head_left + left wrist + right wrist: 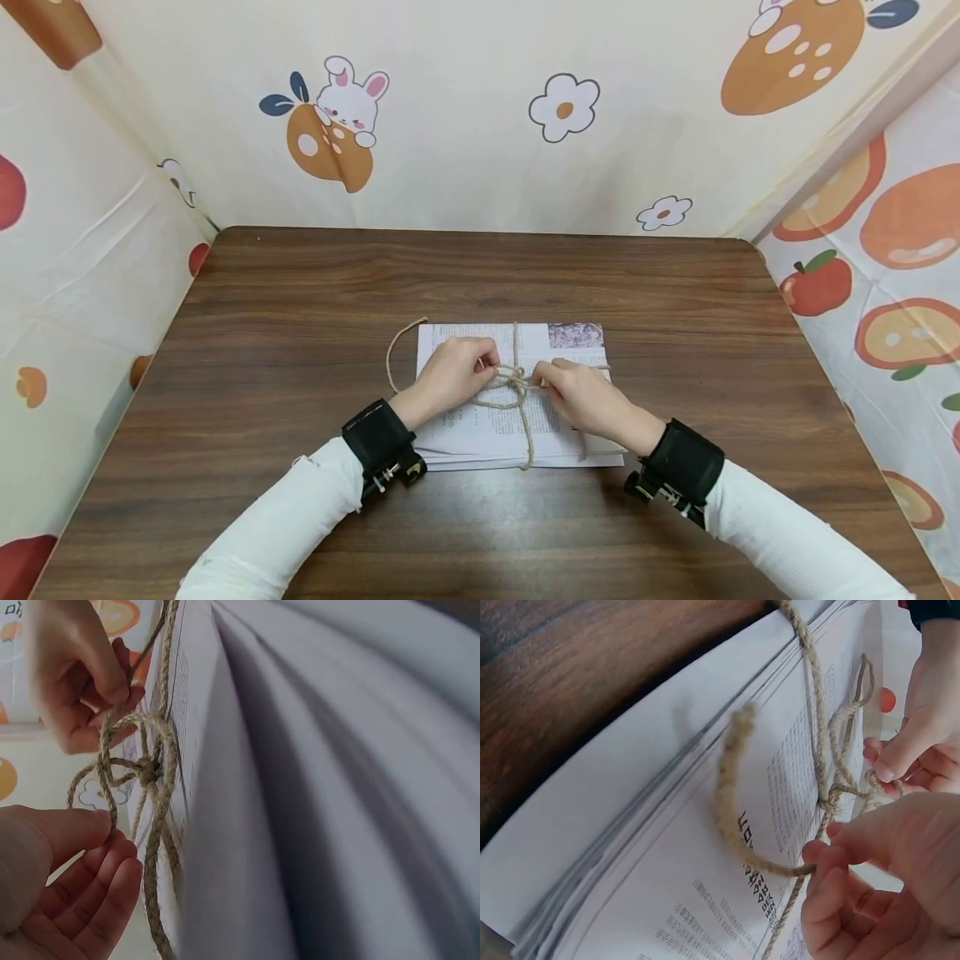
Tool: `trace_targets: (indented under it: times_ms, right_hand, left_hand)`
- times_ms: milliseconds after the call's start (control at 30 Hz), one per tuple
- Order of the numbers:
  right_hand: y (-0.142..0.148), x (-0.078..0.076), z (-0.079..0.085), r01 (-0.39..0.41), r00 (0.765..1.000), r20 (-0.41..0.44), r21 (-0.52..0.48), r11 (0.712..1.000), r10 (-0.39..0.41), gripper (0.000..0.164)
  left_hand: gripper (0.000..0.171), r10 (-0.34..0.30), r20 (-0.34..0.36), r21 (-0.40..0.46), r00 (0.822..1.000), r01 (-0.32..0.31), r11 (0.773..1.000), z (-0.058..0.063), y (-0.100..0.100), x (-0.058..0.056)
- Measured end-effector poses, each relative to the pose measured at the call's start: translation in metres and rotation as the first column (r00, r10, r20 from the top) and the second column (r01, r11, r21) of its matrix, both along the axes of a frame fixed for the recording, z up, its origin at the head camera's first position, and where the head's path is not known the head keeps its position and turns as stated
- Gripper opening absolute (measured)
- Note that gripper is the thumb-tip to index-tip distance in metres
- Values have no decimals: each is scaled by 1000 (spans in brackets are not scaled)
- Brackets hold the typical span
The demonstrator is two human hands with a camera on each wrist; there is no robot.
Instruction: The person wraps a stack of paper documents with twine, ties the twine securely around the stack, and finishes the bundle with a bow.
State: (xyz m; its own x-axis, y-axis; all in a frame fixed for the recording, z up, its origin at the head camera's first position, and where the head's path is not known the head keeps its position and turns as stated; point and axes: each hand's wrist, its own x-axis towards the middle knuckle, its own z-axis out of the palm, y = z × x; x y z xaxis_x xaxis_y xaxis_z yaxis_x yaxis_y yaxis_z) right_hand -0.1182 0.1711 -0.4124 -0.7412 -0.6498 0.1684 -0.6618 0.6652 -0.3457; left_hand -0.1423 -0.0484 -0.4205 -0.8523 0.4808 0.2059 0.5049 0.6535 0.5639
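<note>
A stack of printed paper sheets (465, 433) lies on the table, with brown twine (527, 433) crossing it both ways and knotted near the middle. Above the knot (150, 771), loops of twine stand up in the left wrist view. My left hand (459, 367) pinches a strand of twine between thumb and fingers, left of the knot. On the other side, my right hand (588, 396) pinches another strand; its frayed free end (739, 735) curls out over the paper in the right wrist view. The left wrist view shows the sheets' edges fanned slightly apart.
The dark wood-grain table (480, 533) extends around the stack. A loose twine piece (392, 354) curves past the stack's left edge onto the table. Behind stands a cream cloth wall (465, 167) with printed rabbits and flowers; a fruit-patterned sheet (885, 333) hangs on the right.
</note>
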Motion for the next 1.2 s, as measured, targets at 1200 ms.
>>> trace_targets:
  times_ms: [1200]
  right_hand:
    - [-5,-2,-1,1,998,57,-74,997,3,11]
  left_hand:
    - [14,-28,226,-24,974,34,999,1,8,-14]
